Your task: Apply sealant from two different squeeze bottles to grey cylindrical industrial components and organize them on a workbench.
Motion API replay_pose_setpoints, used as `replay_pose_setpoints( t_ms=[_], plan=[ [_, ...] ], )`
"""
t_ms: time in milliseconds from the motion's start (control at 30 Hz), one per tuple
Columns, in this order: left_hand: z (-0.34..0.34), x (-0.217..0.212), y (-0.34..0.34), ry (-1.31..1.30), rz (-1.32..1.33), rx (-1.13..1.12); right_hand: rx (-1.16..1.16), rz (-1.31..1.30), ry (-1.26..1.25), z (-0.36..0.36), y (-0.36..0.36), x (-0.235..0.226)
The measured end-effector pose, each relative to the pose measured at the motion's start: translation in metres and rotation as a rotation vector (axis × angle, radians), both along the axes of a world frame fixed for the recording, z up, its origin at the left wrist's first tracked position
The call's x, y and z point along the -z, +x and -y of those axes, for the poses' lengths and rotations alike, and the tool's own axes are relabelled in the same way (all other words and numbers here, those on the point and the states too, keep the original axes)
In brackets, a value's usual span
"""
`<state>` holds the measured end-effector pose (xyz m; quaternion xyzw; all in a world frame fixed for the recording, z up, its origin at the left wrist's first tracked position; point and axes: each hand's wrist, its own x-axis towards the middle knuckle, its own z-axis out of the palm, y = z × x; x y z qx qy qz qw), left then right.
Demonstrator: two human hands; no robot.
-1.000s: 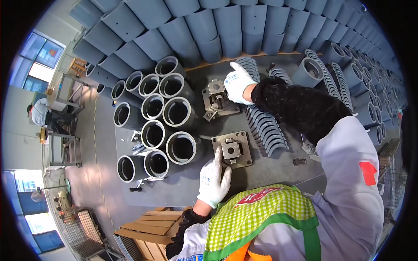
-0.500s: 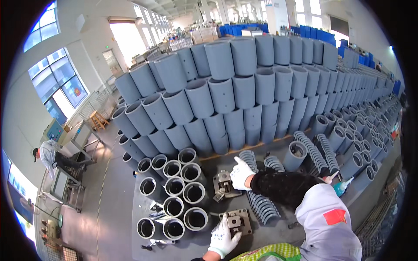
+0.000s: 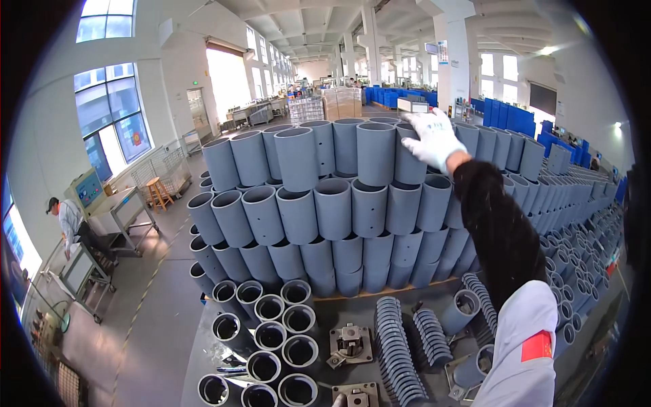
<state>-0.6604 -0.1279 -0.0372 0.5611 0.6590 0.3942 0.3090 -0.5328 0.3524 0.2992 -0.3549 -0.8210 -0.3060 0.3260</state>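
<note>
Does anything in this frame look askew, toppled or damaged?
Nothing stands out. The grey tubes are stacked upright in even tiers, the right hand rests on a top-tier tube, and the open tubes and ribbed parts on the table sit in orderly rows.

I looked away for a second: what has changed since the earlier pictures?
The right hand left the metal fixture on the table and rose to the top row of stacked grey tubes, resting on one. The left hand dropped out of view. The fixtures and upright tubes stayed put.
</note>
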Motion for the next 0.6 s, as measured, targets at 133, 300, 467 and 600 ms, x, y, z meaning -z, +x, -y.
replay_pose_setpoints(
  t_ms=[133,300,467,600],
  plan=[
    [-0.001,-0.011,-0.009,0.066,0.106,0.013,0.183,0.123,-0.585,0.013,-0.006,-0.034],
    [0.015,-0.051,-0.022,0.276,-0.05,0.117,-0.244,-0.05,-0.211,0.045,0.012,0.015],
    [0.008,-0.088,-0.029,0.306,-0.09,0.25,-0.585,0.021,0.287,0.116,0.042,0.054],
    [-0.027,-0.089,-0.039,-0.036,0.488,0.384,-0.687,0.081,0.256,0.177,0.046,0.069]
  ],
)
